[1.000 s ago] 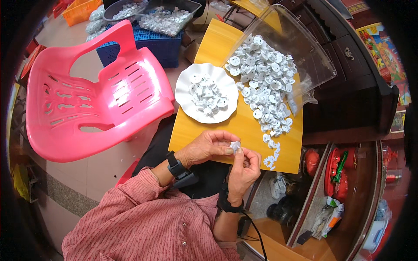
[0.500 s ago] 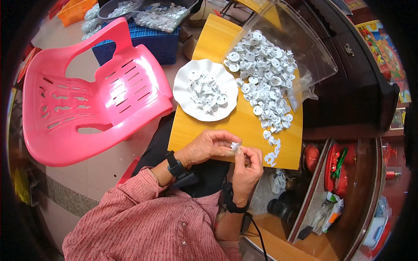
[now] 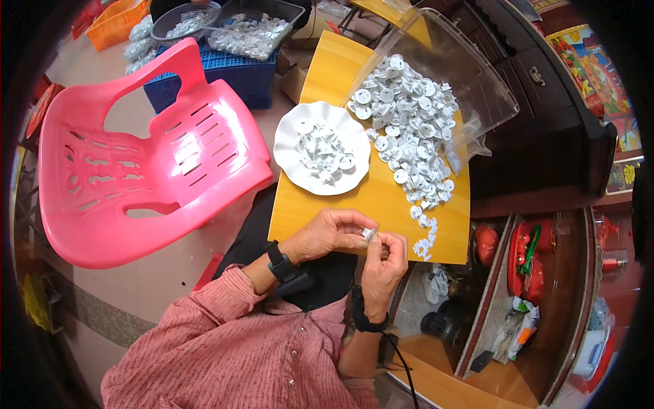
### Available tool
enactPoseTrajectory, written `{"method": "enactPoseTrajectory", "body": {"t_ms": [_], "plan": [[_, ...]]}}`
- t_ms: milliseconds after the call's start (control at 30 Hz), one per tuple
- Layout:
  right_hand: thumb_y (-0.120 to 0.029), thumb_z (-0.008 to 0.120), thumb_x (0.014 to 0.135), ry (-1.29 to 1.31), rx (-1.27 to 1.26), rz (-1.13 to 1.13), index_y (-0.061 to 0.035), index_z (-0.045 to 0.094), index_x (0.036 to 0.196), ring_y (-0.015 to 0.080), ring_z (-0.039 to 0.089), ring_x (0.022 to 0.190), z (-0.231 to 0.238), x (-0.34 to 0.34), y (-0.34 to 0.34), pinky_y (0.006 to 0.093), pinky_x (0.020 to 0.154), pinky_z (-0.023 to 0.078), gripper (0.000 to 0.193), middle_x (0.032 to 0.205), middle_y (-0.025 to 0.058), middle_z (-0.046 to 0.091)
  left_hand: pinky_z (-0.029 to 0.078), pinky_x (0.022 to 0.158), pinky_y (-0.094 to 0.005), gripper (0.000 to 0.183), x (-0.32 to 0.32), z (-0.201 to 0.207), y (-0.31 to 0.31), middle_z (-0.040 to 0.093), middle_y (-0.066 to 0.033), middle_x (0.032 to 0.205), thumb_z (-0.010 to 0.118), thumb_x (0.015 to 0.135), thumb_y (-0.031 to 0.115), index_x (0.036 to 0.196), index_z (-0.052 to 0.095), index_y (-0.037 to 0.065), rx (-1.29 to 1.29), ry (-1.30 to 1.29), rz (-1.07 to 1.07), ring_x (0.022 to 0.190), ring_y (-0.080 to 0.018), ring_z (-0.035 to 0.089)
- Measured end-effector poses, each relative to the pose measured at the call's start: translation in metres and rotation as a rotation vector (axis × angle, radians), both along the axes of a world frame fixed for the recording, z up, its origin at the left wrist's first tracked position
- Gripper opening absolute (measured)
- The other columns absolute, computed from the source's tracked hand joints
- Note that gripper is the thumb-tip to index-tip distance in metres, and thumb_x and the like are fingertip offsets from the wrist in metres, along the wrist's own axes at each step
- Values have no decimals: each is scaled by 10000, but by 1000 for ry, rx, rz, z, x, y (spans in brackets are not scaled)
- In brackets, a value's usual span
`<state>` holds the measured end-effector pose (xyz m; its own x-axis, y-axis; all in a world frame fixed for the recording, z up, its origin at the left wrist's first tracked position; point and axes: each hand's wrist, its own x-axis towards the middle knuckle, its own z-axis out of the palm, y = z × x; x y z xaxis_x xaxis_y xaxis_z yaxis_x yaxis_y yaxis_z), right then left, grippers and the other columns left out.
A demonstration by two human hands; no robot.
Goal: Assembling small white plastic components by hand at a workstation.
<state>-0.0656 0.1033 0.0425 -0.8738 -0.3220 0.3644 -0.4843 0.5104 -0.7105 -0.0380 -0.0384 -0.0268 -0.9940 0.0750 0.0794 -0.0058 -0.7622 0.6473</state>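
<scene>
Between my two hands, just over the near edge of the yellow table (image 3: 300, 221), is a small round white plastic part (image 3: 368, 234). My left hand (image 3: 334, 232) pinches it from the left with thumb and fingers. From the right, my right hand (image 3: 387, 262) has its thumb and forefinger closed on the same part, the other fingers curled in. Beyond my hands a scalloped white plate (image 3: 285, 146) holds several similar parts. A big heap of these white parts (image 3: 409, 116) spreads over the table's right side. Tiny white pieces (image 3: 426, 242) lie right of my right hand.
A clear plastic bin (image 3: 487, 88) lies tipped behind the heap. At the left stands a pink plastic chair (image 3: 150, 170). Tubs of white parts (image 3: 248, 37) rest on a blue crate (image 3: 225, 85) at the back. Open shelving (image 3: 490, 300) borders the table's right front.
My hands stay together on the small white part, with only slight finger movement. The whole view has shifted a little; heap and plate look unchanged.
</scene>
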Motion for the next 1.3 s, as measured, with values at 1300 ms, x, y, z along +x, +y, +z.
{"method": "enactPoseTrajectory", "body": {"t_ms": [1300], "plan": [[51,531,867,286,405,-96,-59,665,1245,374,596,1102,-36,-66,31,460,941,481,416,1197,162,634,553,802,-396,409,13,45,11,614,-172,1123,775,786,-22,1176,660,22,-1370,44,924,984,-324,642]]}}
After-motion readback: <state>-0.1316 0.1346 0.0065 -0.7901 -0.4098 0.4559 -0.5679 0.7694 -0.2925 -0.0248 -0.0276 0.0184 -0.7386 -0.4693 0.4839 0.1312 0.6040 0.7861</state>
